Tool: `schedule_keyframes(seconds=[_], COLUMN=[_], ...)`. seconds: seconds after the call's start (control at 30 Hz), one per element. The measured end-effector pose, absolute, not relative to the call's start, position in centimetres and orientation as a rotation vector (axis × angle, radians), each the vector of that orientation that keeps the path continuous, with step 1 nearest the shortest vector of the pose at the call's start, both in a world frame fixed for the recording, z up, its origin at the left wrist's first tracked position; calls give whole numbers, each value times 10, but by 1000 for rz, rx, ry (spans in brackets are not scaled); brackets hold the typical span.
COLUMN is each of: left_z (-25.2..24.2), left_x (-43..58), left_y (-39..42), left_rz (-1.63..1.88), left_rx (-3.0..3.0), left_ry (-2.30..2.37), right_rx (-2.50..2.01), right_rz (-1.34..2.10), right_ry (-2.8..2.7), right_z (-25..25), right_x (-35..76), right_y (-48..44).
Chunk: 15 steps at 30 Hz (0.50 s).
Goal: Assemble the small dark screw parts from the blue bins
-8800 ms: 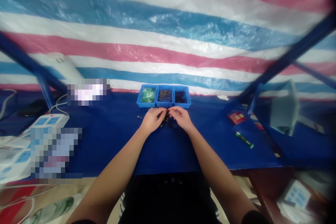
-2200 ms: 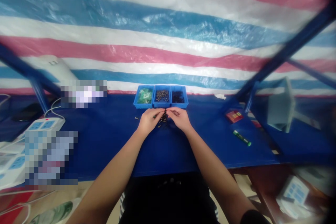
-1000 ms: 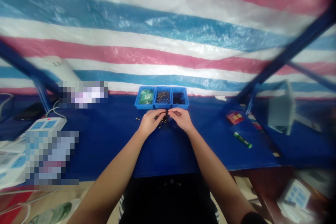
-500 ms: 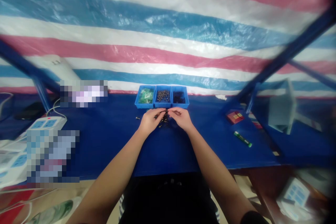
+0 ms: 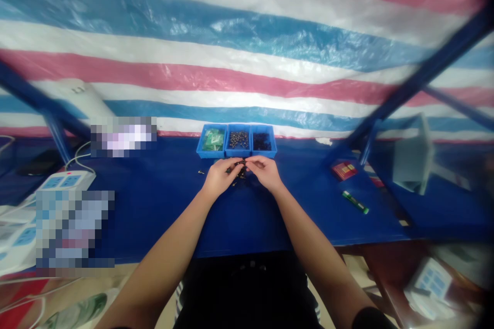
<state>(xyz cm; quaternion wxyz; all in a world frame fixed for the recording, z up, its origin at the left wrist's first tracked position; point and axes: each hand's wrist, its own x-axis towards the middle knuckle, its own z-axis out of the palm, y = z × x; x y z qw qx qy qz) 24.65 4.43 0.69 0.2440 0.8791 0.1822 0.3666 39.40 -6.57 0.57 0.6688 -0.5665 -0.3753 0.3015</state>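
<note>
My left hand (image 5: pixel 221 177) and my right hand (image 5: pixel 265 170) meet over the blue table, fingertips pinched close together. Between them is something small and dark, too small to name. Small black and brass-coloured parts (image 5: pixel 242 174) lie in a loose pile just under the fingers, partly hidden by them. A single small part (image 5: pixel 201 172) lies apart, left of my left hand. Right behind the hands stand three blue bins in a row: the left bin (image 5: pixel 211 154) has green and clear pieces, the middle bin (image 5: pixel 238 153) small metallic parts, the right bin (image 5: pixel 264 154) black parts.
A white power strip (image 5: pixel 71 181) with cables lies at the left, beside blurred-out items. On the right are a red box (image 5: pixel 345 170) and a green tube (image 5: pixel 355 202). Blue metal posts (image 5: pixel 420 79) slant up at both sides, with striped sheeting (image 5: pixel 247 46) behind.
The view has shifted very slightly. Both hands stay together at the same spot with fingers pinched; nothing else has clearly moved.
</note>
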Motion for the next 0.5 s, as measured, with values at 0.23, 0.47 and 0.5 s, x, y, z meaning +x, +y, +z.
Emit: schedule_keyframes(seconds=[0.23,0.47,0.5], left_z=[5,3,3], left_x=[247,248,248], left_y=[45,47,47], left_rz=[1017,1022,1015], left_rx=[2398,2392,2397], left_ry=[465,445,457], right_rx=[-1275,-1266,-1259], right_rz=[701,789,793], right_ry=[-834,-705,-671], right_z=[7,11,12], right_x=[394,397,399], right_y=[-66,-67,-67])
